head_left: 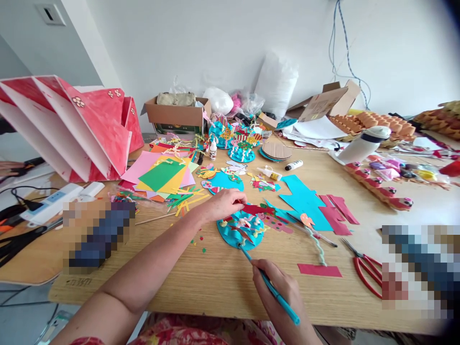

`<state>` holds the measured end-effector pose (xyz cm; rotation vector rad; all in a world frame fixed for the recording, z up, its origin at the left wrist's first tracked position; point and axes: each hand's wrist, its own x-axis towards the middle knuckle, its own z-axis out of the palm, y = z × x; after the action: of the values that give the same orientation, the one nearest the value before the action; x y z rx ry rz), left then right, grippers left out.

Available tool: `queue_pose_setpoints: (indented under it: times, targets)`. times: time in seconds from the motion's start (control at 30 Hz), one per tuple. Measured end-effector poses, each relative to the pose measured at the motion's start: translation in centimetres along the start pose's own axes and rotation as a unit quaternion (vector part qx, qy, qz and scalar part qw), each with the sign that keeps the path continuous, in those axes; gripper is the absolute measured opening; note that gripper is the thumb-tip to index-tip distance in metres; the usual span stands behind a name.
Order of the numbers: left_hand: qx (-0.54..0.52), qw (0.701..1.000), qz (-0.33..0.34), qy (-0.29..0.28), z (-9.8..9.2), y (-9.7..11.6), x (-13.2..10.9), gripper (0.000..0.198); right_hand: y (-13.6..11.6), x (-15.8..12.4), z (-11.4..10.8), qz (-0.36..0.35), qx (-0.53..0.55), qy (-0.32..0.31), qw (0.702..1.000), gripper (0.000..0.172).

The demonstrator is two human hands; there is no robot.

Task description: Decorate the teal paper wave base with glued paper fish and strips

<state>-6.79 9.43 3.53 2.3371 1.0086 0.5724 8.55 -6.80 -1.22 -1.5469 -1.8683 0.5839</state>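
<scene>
The right hand [278, 282] grips a slim turquoise-blue pen [287, 309], fingers wrapped round its barrel; the pen slants forward and left, its tip at the near edge of a decorated, round bright-blue disc [223, 233]. That disc lies on the wooden counter [201, 287], ahead and left of this hand. The left hand [226, 206] is at the disc's far side, fingers bent beside a dark-red paper piece [257, 210]; whether they pinch it, I cannot tell. The left forearm [154, 258] reaches diagonally forward.
</scene>
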Motion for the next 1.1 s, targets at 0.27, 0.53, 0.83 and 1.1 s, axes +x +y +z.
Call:
queue_pose_setpoints:
  times: [0.27, 0.53, 0.83, 1.1]
  targets:
    - [-0.004, 1.000, 0.001, -0.002, 0.04, 0.00, -0.03, 0.011, -0.12, 0.12, -0.10, 0.004, 0.003, -0.001, 1.000, 0.021]
    - [0.004, 1.000, 0.006, -0.008, 0.06, -0.10, -0.07, 0.010, -0.31, 0.24, -0.06, 0.004, 0.003, 0.001, 1.000, 0.022]
    - [0.006, 1.000, 0.005, -0.010, -0.08, 0.05, -0.15, 0.012, -0.34, 0.32, -0.11, -0.004, 0.017, 0.005, 1.000, 0.023]
    - [0.017, 1.000, 0.017, 0.000, 0.10, -0.38, -0.10, 0.013, -0.12, 0.23, 0.33, 0.000, 0.030, 0.034, 0.999, 0.024]
